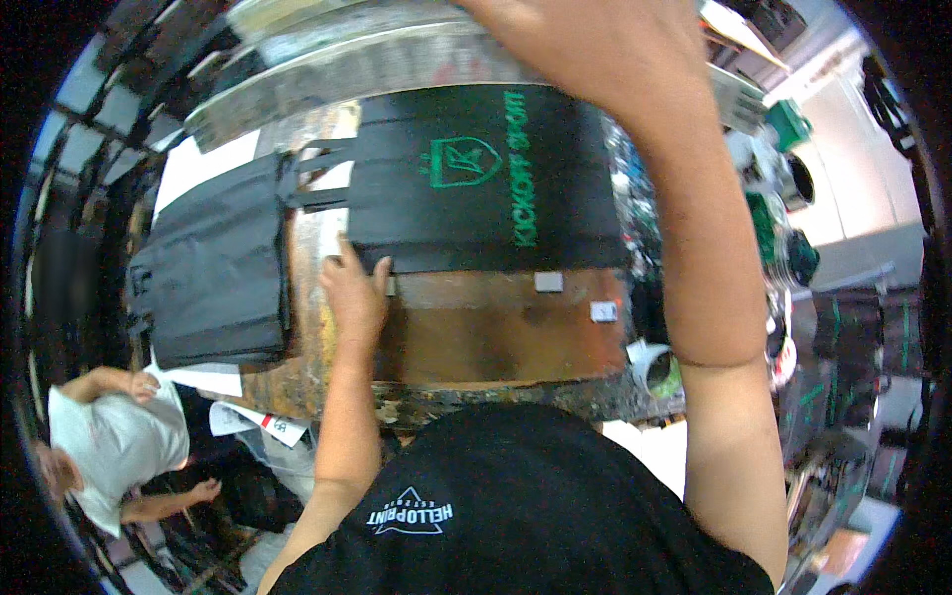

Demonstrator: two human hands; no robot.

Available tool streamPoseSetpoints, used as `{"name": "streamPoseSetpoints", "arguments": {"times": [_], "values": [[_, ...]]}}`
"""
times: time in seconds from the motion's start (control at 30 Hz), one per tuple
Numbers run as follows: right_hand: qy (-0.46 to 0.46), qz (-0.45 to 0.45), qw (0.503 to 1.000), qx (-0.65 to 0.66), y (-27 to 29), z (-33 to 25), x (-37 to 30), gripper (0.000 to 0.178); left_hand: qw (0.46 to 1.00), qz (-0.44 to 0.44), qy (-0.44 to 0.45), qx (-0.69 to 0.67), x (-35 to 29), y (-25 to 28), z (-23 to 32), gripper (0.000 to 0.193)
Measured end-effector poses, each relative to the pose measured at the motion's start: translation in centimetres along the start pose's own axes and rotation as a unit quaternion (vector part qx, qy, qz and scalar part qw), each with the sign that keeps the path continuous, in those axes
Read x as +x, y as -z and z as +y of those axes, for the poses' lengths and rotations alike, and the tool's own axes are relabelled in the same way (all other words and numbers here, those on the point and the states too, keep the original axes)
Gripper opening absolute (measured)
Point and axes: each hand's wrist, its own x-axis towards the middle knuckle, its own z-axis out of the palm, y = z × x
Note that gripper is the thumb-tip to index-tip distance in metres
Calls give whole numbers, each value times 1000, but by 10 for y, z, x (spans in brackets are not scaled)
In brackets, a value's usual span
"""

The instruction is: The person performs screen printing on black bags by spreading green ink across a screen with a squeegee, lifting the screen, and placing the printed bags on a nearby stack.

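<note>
Crosswise, the black bag (570, 178) lay just beyond the nearer left hand (357, 296), loosely spread, apparently empty, at the board's (476, 342) left edge; right hand (570, 40): grip unseen.

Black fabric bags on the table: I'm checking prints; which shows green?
The flat black fabric bag with a green shield; the black fabric pile left of it shows none.

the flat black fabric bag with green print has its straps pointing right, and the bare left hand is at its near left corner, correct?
The black fabric straps on that bag point left, not right, in the head view; the rest holds.
</note>
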Motion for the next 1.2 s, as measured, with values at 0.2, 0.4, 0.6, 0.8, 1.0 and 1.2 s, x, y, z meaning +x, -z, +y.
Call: {"name": "streamPoseSetpoints", "arguments": {"times": [0.2, 0.4, 0.6, 0.8, 1.0, 1.2], "values": [[9, 11, 998, 61, -1, 4, 16, 62, 969, 87, -115, -203, 25, -13, -5, 51], [54, 114, 992, 10, -11, 12, 18, 47, 901, 152, -116, -389, 76, 80, 0, 33], [39, 108, 993, 9, -11, 14, 14, 48, 891, 178, 8, -417, 57, 177, -80, 37], [51, 148, 988, 15, -16, 13, 13, 49, 856, 220, 102, -456, 19, 201, -279, 42], [53, 145, 987, 33, -13, 11, 15, 50, 861, 384, 328, 62, -42, 221, -413, 35], [33, 102, 994, -9, -12, 14, 10, 51, 872, 489, 1, 29, -18, 182, -181, 20]]}}
